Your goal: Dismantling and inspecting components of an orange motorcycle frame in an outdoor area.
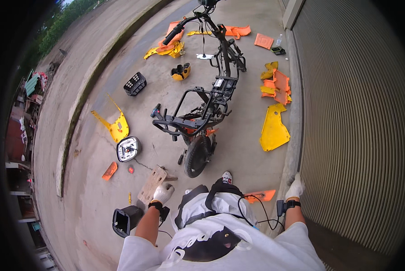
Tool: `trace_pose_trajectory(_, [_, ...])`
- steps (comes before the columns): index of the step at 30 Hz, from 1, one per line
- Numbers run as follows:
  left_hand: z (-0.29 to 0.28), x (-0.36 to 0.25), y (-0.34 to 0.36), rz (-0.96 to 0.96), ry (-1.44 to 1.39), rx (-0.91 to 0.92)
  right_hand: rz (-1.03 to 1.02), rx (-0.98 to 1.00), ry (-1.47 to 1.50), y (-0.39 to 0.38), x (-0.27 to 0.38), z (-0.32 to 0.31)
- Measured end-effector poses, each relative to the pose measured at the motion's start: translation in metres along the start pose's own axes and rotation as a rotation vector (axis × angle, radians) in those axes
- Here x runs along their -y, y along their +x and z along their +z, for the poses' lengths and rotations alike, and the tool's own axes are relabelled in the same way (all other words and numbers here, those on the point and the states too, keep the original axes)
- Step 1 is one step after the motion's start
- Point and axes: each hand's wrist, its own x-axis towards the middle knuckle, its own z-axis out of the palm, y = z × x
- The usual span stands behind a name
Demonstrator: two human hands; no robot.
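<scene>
My left hand, in a white glove, hangs beside a small wooden stool. Its fingers are loosely bent and apart, with nothing seen in them. Out to the right, my gloved right hand is near the foot of the ribbed shutter door; its fingers point forward and it holds nothing visible. In front of me stands a stripped black scooter frame, its rear wheel closest to my feet. Dark bands with small boxes and cables are on both wrists.
Yellow panels and orange panels lie along the right. Leftward are a black basket, a yellow helmet, a yellow fender-like piece, a white-lined case and a black bin. An orange panel lies by my right leg.
</scene>
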Motion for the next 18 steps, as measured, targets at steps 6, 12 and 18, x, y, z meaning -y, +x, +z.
trace_pose_trajectory(6, [-0.062, -0.077, 0.013, 0.116, -0.019, -0.291, -0.537, -0.213, -0.275, 0.068, 0.133, -0.038])
trace_pose_trajectory(12, [-0.092, -0.159, 0.066, 0.099, -0.105, -0.543, -1.011, -0.290, -0.311, 0.027, 0.286, -0.017])
trace_pose_trajectory(18, [-0.086, -0.203, 0.113, -0.023, -0.196, -0.663, -0.980, 0.500, -0.807, -0.021, 0.202, 0.049])
